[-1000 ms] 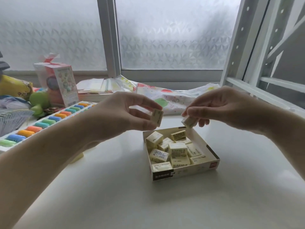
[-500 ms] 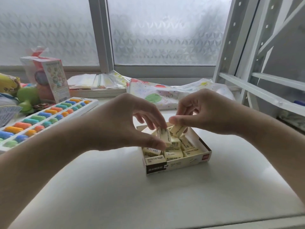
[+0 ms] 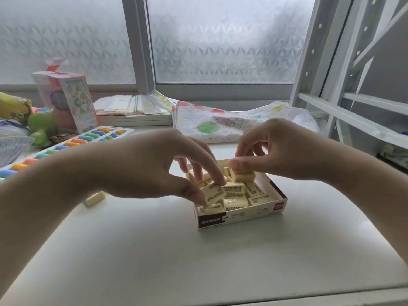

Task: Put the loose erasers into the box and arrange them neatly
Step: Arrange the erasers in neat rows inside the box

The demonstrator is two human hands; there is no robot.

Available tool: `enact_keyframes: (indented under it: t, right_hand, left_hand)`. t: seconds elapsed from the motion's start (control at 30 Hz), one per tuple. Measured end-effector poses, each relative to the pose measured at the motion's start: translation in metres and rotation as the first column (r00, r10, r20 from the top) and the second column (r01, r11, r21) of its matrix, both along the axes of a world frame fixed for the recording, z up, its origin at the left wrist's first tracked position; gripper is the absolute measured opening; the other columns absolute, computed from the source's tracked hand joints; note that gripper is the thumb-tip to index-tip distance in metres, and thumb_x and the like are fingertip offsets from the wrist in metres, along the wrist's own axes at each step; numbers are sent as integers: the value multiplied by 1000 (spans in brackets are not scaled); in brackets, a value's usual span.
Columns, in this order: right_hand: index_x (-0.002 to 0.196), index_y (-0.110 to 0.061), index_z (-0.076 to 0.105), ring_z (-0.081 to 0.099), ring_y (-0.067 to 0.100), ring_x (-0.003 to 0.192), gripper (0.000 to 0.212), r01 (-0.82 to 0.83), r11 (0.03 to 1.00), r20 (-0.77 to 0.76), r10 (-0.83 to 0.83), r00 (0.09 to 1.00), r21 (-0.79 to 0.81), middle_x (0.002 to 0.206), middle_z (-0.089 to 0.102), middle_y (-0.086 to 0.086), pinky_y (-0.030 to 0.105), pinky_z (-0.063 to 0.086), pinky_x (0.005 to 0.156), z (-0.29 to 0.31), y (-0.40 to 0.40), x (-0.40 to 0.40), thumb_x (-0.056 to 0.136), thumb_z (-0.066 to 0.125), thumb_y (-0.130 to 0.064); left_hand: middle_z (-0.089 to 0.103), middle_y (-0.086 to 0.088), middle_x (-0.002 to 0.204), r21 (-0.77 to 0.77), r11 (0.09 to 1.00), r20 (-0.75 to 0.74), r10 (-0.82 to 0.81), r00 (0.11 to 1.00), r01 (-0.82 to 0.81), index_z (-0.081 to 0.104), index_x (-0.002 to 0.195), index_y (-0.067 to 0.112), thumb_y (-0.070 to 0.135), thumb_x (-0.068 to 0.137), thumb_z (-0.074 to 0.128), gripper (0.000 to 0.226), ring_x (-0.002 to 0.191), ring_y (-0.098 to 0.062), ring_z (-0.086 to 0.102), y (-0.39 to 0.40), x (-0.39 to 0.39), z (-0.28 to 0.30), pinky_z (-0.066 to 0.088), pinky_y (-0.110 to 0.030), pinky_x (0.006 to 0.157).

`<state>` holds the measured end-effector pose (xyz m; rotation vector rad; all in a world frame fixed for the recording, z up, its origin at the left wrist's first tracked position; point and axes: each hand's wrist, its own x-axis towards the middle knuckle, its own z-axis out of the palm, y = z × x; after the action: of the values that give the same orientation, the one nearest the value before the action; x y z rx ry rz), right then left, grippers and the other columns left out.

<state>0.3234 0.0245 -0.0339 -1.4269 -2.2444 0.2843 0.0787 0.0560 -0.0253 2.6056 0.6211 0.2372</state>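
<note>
A shallow cardboard box (image 3: 254, 214) with a dark label sits on the white table, holding several cream erasers (image 3: 235, 188) in a jumble. My left hand (image 3: 159, 168) pinches one eraser (image 3: 213, 194) between thumb and fingers, low over the box's near left corner. My right hand (image 3: 271, 151) pinches another eraser (image 3: 242, 176) over the far middle of the box. One loose eraser (image 3: 94, 198) lies on the table under my left forearm, left of the box.
A long tray of coloured chalks (image 3: 66, 144) lies at the left. Behind it stand a pink carton (image 3: 72, 102) and green toy (image 3: 42, 127). A patterned plastic bag (image 3: 220, 124) and stacked papers (image 3: 134, 107) lie by the window. A white metal rack (image 3: 353, 96) rises at the right.
Both hands have come down from above the box into it, each still pinching its eraser. The camera view tilted down and closer to the box.
</note>
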Motion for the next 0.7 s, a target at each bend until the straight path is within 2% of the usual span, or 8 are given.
enact_keyframes:
  t: [0.07,0.13,0.3,0.4,0.47,0.53,0.6,0.7]
  right_hand:
    - [78,-29,77,57,10,62,21,-6,1000,-4,6,1000,0,69,70,-3,25,45,56,0,-1,0,78,71,-49]
    - [80,-29,76,55,7,60,18,0,1000,-7,0,1000,11,69,68,-3,22,44,55,0,-1,0,79,72,-47]
    - [79,-30,76,57,12,63,16,-6,998,8,6,1000,56,69,68,-2,30,48,59,-2,-2,-4,80,71,-46]
    - [79,-33,74,57,9,69,24,-12,995,-1,12,1000,102,69,67,-6,26,48,61,-2,-3,-7,76,65,-55]
    - [79,-36,73,58,9,77,28,-18,990,-14,21,1000,138,77,67,-11,25,47,68,1,-5,-15,74,60,-60]
    - [81,-39,73,59,9,83,26,-46,987,-7,48,999,154,88,66,-17,22,47,72,5,-6,-31,74,59,-59]
    - [85,-41,74,60,7,86,25,-92,987,12,91,996,132,90,66,-19,18,48,73,9,-5,-53,75,60,-59]
    - [98,-45,72,60,-4,90,28,-160,985,126,151,980,69,88,68,-22,16,49,71,12,5,-91,78,60,-60]
  left_hand:
    - [63,20,117,31,1000,-17,1,1000,-1,71,109,52,57,76,72,34,108,-10,62,2,-2,0,46,-25,82]
    - [61,21,117,6,1000,-47,24,999,-24,72,108,53,49,77,74,31,111,-8,58,3,-3,0,45,-24,86]
    - [62,21,117,-3,1000,-60,27,998,-27,69,113,53,48,80,75,34,109,-6,61,4,-10,8,48,-25,85]
    - [71,14,108,-48,989,6,143,990,-143,75,108,41,30,85,76,25,100,-6,67,9,-28,25,52,-30,88]
    - [75,16,100,-31,968,-2,249,969,-249,77,102,36,25,85,77,20,91,-4,69,16,-47,38,52,-26,83]
    - [75,21,93,28,935,-137,354,925,-354,76,98,37,33,83,78,16,86,1,69,20,-65,46,52,-25,80]
    - [76,18,94,104,891,-298,452,841,-442,76,97,37,44,77,80,21,89,-1,70,25,-78,49,55,-29,84]
    - [76,10,97,189,818,-357,572,738,-543,73,100,33,50,72,82,35,93,-7,69,29,-84,49,54,-30,82]
